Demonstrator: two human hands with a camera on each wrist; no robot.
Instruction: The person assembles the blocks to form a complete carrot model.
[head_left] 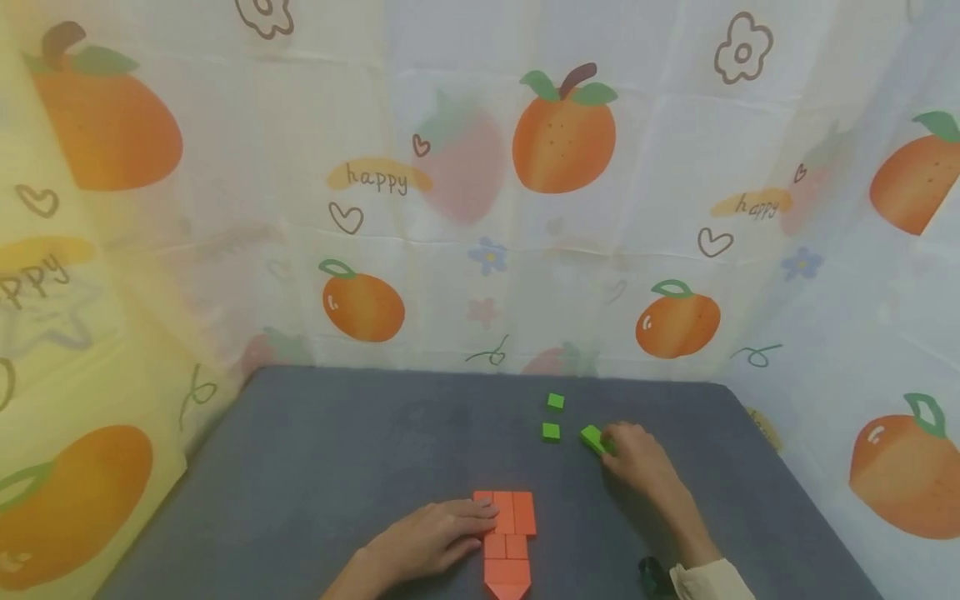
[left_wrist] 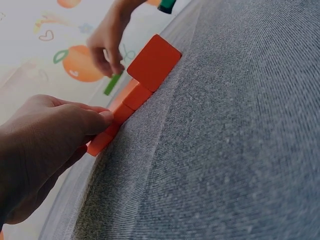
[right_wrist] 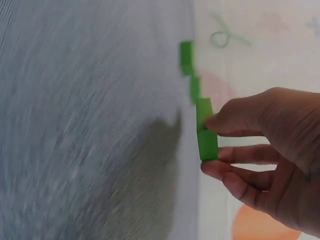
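Observation:
My right hand (head_left: 641, 458) pinches a long green block (head_left: 592, 438) between thumb and fingertips, over the right part of the table. A seam or edge crosses this green block (right_wrist: 207, 145) in the right wrist view. Two small green blocks (head_left: 551, 432) lie to its left, one behind the other. My left hand (head_left: 431, 537) rests its extended fingers on the left side of a flat group of orange blocks (head_left: 516, 512). These sit edge to edge, wide at the far end and pointed at the near end. The left thumb (left_wrist: 100, 119) lies along their side.
A dark grey cloth covers the table (head_left: 337, 450). Behind and beside it hangs a white curtain (head_left: 450, 317) printed with oranges. A dark object (head_left: 654, 575) lies near the right sleeve (head_left: 712, 581).

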